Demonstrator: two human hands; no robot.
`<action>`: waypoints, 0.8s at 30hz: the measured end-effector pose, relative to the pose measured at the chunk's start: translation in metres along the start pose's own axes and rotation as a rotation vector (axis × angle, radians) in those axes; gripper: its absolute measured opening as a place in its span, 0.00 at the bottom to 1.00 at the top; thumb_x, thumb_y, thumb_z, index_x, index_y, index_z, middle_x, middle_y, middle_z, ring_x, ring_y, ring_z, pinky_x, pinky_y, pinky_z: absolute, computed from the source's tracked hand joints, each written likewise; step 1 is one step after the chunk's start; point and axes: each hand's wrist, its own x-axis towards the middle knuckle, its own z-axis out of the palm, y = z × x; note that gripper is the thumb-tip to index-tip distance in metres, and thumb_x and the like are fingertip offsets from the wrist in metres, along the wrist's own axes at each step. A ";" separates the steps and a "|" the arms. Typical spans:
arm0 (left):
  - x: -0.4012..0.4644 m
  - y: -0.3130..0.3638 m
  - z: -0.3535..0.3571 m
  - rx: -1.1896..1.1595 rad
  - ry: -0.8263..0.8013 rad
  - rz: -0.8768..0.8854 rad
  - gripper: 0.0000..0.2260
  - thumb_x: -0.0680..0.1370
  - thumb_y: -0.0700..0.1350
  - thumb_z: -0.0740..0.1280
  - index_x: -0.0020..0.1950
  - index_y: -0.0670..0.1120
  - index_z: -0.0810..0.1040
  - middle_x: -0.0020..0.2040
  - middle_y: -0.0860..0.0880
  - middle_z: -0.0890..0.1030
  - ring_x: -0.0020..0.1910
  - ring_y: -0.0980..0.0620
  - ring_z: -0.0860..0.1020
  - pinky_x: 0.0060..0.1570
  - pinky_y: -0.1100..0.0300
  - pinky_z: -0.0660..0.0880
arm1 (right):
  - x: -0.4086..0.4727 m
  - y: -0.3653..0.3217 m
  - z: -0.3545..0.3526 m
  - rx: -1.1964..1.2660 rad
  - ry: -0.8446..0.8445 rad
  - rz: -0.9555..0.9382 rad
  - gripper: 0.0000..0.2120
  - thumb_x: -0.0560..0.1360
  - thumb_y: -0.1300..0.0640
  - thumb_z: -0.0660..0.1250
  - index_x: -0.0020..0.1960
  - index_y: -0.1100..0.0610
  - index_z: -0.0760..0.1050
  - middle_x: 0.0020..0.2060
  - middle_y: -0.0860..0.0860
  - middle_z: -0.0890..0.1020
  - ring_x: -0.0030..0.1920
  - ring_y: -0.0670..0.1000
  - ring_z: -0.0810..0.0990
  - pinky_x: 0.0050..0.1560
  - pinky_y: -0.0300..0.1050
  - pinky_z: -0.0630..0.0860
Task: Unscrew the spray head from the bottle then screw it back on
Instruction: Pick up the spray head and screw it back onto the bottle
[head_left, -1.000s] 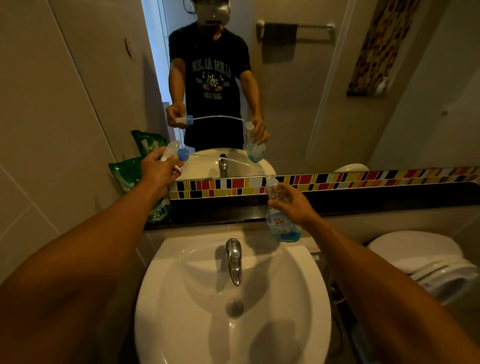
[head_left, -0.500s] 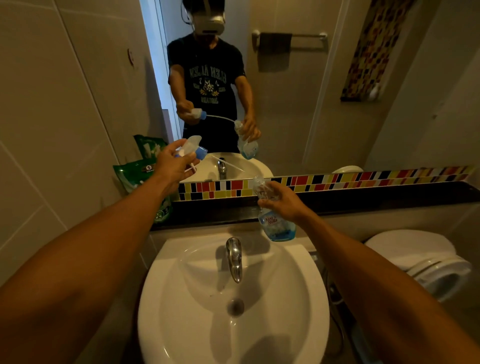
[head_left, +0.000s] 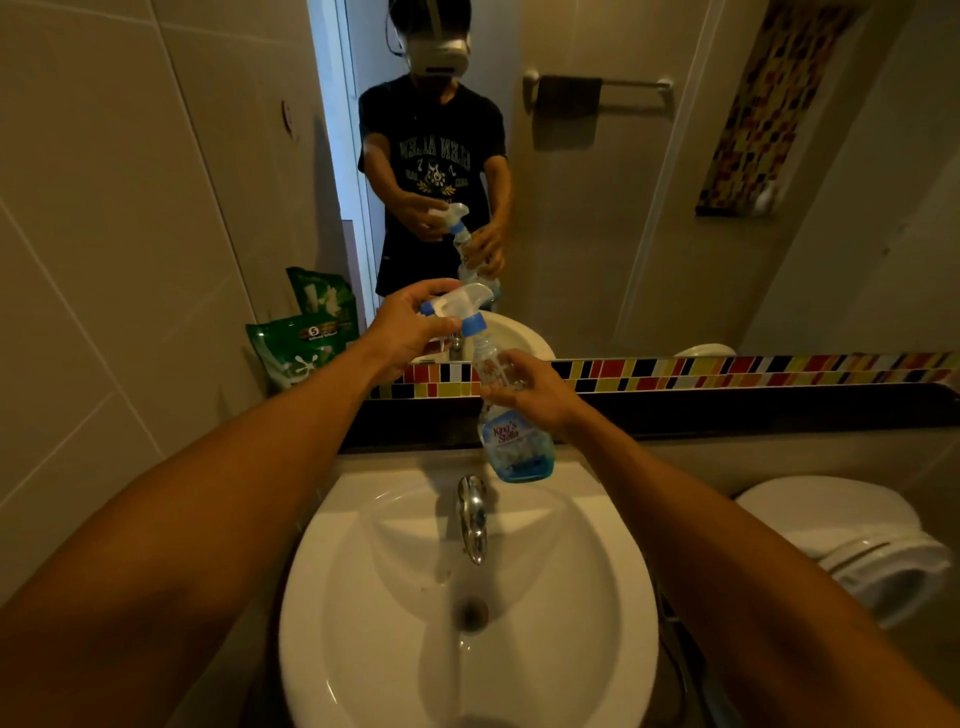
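At the centre of the frame, above the sink (head_left: 322, 571), my right hand (head_left: 535, 391) has its grip closed around the tilted bottle (head_left: 511, 436), while my left hand (head_left: 402, 330) pinches the spray head (head_left: 460, 306), seemingly seated on the neck.

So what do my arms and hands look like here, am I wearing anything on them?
Both forearms are bare to the frame's edge: no sleeves, watch, bracelets or gloves on the left hand or right hand. No rings show. The mirror reflects a dark short-sleeved T-shirt with a printed chest graphic.
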 end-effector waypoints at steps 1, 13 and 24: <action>-0.002 0.000 0.000 0.017 -0.009 0.007 0.24 0.73 0.33 0.73 0.68 0.48 0.77 0.58 0.49 0.78 0.55 0.47 0.80 0.51 0.51 0.83 | 0.001 -0.001 0.002 0.006 -0.005 -0.010 0.20 0.75 0.50 0.76 0.63 0.38 0.73 0.55 0.43 0.82 0.54 0.46 0.82 0.48 0.43 0.78; -0.013 0.006 -0.005 0.119 -0.041 0.038 0.24 0.73 0.33 0.73 0.65 0.50 0.77 0.62 0.45 0.76 0.58 0.44 0.78 0.51 0.50 0.82 | 0.000 -0.013 0.019 0.098 -0.017 -0.034 0.25 0.78 0.53 0.74 0.72 0.51 0.72 0.60 0.51 0.82 0.57 0.52 0.83 0.55 0.52 0.82; -0.019 0.009 0.005 0.193 0.073 0.223 0.24 0.71 0.41 0.77 0.65 0.48 0.74 0.53 0.55 0.76 0.49 0.57 0.78 0.38 0.71 0.77 | -0.002 -0.035 0.026 0.135 -0.007 -0.055 0.22 0.78 0.55 0.74 0.71 0.54 0.74 0.54 0.47 0.83 0.51 0.48 0.85 0.46 0.41 0.82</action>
